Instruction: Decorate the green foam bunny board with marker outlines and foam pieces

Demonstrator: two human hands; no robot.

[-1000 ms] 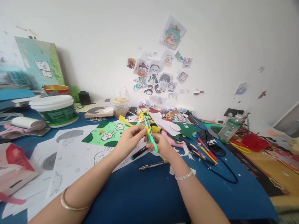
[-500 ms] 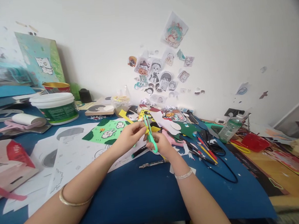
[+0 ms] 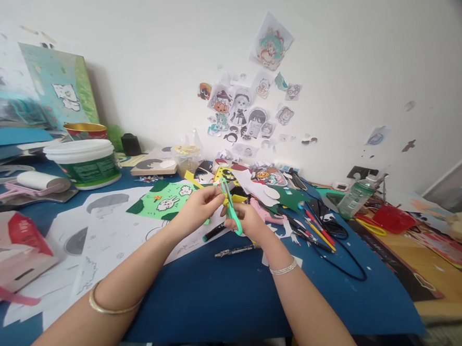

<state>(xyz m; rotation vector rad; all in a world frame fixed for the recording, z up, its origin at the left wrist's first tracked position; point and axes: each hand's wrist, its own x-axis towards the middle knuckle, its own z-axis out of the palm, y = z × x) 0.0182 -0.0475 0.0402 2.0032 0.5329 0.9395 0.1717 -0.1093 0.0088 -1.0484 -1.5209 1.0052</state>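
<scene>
My right hand [image 3: 246, 220] is closed around the handles of green scissors [image 3: 233, 217], whose blades point up and away. Pinched in my left hand [image 3: 201, 206] is a small piece of yellow paper [image 3: 226, 200], right beside the blades. Part of that paper is hidden by my fingers and the scissors. Under and beyond my left hand lies a light green paper [image 3: 154, 201] with drawn rabbits and dark green patches. A black marker [image 3: 214, 231] rests below the hands, and a patterned pen [image 3: 238, 250] lies nearer to me.
On the left stand a white-and-green tub [image 3: 84, 166] and a lint roller [image 3: 43, 181]. Pens and a black cable [image 3: 355, 280] lie to the right, near a plastic bottle [image 3: 355, 196]. Paper scraps pile up against the wall. Blue cloth [image 3: 208, 310] covers the table.
Both hands keep nearly the same place, with the scissors and yellow paper still held together. The view has shifted very slightly.
</scene>
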